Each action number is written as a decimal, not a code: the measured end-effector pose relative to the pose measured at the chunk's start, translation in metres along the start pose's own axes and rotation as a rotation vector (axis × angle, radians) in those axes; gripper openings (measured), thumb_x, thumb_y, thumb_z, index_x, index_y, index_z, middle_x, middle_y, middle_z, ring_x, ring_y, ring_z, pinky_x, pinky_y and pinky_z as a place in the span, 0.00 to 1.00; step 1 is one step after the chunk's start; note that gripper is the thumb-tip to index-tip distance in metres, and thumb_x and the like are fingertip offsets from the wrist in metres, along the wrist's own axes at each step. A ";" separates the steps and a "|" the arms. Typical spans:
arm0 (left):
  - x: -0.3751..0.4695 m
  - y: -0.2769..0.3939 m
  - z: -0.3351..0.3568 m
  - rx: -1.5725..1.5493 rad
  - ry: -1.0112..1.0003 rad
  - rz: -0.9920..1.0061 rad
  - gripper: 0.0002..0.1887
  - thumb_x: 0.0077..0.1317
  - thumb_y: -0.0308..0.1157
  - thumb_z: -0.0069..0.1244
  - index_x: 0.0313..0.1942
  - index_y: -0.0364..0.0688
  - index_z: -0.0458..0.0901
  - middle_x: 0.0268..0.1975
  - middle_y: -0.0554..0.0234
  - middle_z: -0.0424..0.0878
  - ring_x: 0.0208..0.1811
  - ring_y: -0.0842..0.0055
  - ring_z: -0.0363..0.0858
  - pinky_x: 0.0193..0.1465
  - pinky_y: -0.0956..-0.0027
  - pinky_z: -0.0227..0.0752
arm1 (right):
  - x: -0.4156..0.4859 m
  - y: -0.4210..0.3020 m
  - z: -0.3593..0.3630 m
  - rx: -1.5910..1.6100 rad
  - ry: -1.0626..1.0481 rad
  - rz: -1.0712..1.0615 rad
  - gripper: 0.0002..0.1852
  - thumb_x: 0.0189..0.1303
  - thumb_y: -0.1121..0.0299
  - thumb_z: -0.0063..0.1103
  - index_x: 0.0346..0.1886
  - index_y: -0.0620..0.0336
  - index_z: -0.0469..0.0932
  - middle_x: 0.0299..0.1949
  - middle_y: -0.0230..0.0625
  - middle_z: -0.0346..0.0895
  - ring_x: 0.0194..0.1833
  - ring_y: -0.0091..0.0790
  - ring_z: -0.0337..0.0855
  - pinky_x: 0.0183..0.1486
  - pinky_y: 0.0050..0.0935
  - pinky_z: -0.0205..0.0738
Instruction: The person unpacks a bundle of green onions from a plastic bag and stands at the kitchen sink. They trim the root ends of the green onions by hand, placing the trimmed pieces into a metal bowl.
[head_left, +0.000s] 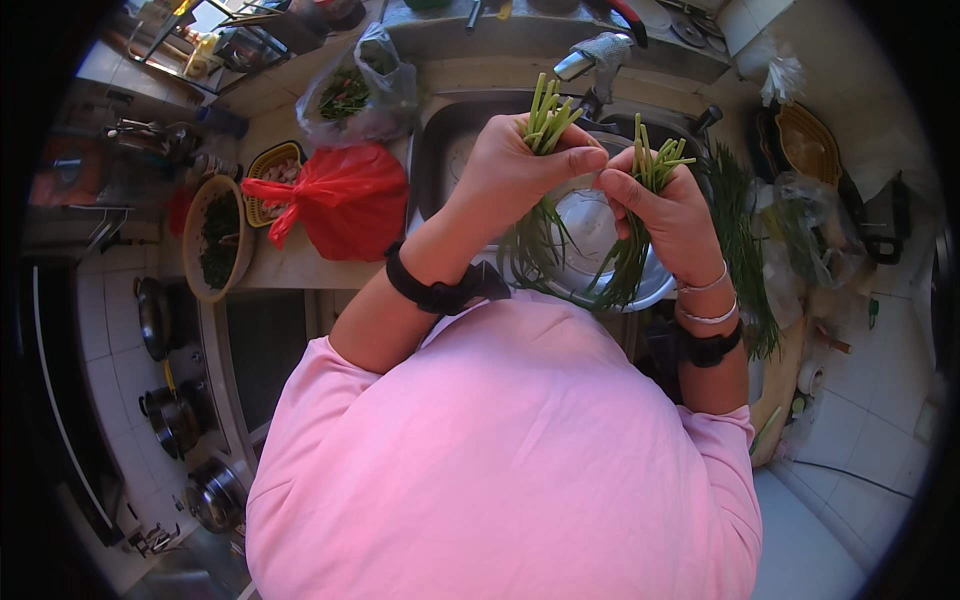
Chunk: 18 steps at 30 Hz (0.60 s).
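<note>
Over the sink, my left hand is closed around a bunch of green stalks, with the pale cut ends up and thin leaves hanging below. A second bunch of the same stalks is in the grip of my right hand. The thumbs and fingertips of both hands come close together between the bunches; whether they pinch something there is too small to tell. Beneath them stands a round metal basin, partly hidden by leaves. More long green stalks lie to the right of the sink.
The faucet stands behind my hands at the double sink. On the left counter are a red plastic bag, a clear bag of greens, a yellow basket and a bowl of greens. A yellow colander is at right.
</note>
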<state>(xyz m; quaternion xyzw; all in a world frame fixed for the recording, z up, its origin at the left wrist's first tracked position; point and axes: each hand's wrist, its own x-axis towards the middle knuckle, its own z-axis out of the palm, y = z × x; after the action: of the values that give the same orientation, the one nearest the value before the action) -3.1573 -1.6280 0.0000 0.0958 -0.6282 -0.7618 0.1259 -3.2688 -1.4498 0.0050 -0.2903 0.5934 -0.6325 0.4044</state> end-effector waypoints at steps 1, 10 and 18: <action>0.000 -0.001 0.001 -0.024 -0.008 0.020 0.07 0.68 0.29 0.64 0.41 0.35 0.90 0.34 0.71 0.86 0.33 0.90 0.79 0.35 0.82 0.70 | 0.000 0.000 0.000 -0.013 0.001 0.007 0.14 0.73 0.59 0.64 0.41 0.63 0.85 0.28 0.24 0.78 0.27 0.16 0.76 0.28 0.18 0.73; 0.007 -0.007 -0.013 -0.001 0.068 0.103 0.09 0.70 0.33 0.63 0.38 0.35 0.88 0.25 0.72 0.78 0.26 0.89 0.72 0.29 0.80 0.63 | -0.004 -0.006 -0.003 0.017 0.031 0.057 0.15 0.74 0.60 0.63 0.41 0.64 0.86 0.28 0.25 0.79 0.27 0.16 0.76 0.27 0.18 0.72; 0.003 0.002 -0.004 -0.130 -0.017 0.035 0.15 0.70 0.40 0.64 0.34 0.36 0.86 0.26 0.72 0.78 0.25 0.89 0.70 0.28 0.80 0.59 | 0.001 -0.002 -0.002 0.083 0.038 0.070 0.17 0.75 0.57 0.61 0.43 0.64 0.86 0.30 0.25 0.79 0.27 0.16 0.77 0.28 0.18 0.73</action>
<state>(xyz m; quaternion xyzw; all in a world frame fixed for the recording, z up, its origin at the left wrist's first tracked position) -3.1584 -1.6334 0.0013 0.0701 -0.5798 -0.7996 0.1398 -3.2708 -1.4496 0.0069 -0.2406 0.5841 -0.6473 0.4266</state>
